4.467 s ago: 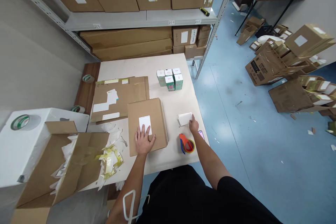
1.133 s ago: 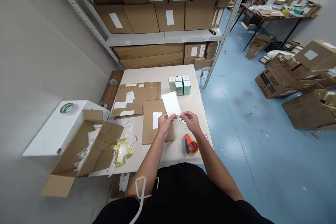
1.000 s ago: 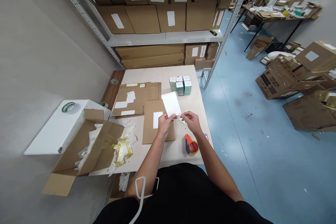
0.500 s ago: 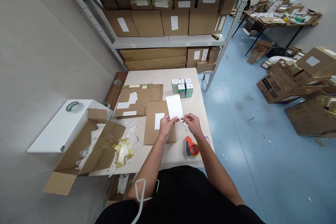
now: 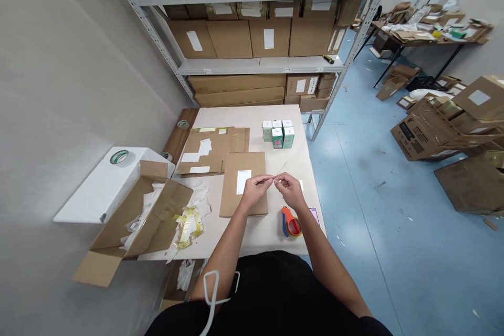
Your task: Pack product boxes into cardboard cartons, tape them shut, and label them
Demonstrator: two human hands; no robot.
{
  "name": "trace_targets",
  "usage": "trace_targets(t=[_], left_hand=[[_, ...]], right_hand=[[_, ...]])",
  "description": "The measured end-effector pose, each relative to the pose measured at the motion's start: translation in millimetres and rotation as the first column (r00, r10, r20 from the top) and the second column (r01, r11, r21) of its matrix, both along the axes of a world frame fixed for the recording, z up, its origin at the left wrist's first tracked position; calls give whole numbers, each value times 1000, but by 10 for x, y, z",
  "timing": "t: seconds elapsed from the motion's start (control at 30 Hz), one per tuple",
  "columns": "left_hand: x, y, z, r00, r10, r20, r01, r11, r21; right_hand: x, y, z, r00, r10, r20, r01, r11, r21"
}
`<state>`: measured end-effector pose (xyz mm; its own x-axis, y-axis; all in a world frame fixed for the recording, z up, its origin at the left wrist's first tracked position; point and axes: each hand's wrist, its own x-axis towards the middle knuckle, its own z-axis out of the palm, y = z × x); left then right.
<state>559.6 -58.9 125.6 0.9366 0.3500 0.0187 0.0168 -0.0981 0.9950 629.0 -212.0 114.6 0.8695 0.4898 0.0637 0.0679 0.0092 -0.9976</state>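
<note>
My left hand [image 5: 256, 189] and my right hand [image 5: 290, 189] meet fingertip to fingertip above the beige table [image 5: 236, 113]. Both are pinched on a thin white label sheet that is turned nearly edge-on, so it hardly shows. Under my left hand lies a flat brown carton [image 5: 232, 202] with a white label [image 5: 243, 181] stuck on its top. A stack of white labels [image 5: 301, 185] lies on the table just right of my right hand. A red and blue tape dispenser [image 5: 290, 222] sits near the table's front edge, below my right hand.
Several small green-and-white boxes [image 5: 279, 133] stand at the back right of the table. Flattened cardboard [image 5: 212, 143] lies at the left, and an open carton of paper scraps [image 5: 149, 215] beside it. A phone [image 5: 314, 215] lies at the right edge. Shelves of cartons [image 5: 252, 37] stand behind; loose cardboard [image 5: 441, 121] litters the floor.
The white sheet stood upright and face-on in my left hand; it is now tipped down, nearly edge-on, between both pinched hands. My view has risen and pulled back from the table.
</note>
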Motion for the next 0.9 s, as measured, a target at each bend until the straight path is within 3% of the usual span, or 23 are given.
trace_targets(t=[0.13, 0.27, 0.4, 0.53, 0.7, 0.9], left_hand=[[-94, -15, 58, 1000, -16, 7, 16, 1000, 23], [-202, 13, 99, 998, 61, 26, -62, 997, 52], [-339, 106, 54, 986, 163, 16, -164, 982, 91], [-547, 203, 2, 966, 258, -27, -257, 965, 44], [-938, 366, 16, 938, 342, 63, -346, 936, 72], [-1636, 637, 68, 893, 425, 151, -440, 894, 88]], right_hand=[[-95, 40, 15, 994, -49, 96, 53, 998, -33], [-222, 146, -16, 987, -89, 131, 96, 994, -53], [-334, 286, -32, 992, -52, 119, 57, 998, -37], [-439, 448, -12, 995, 37, 98, -35, 999, -20], [-702, 740, 33, 991, 105, 80, -103, 994, -38], [-1283, 1117, 70, 974, 225, 38, -224, 974, -21]])
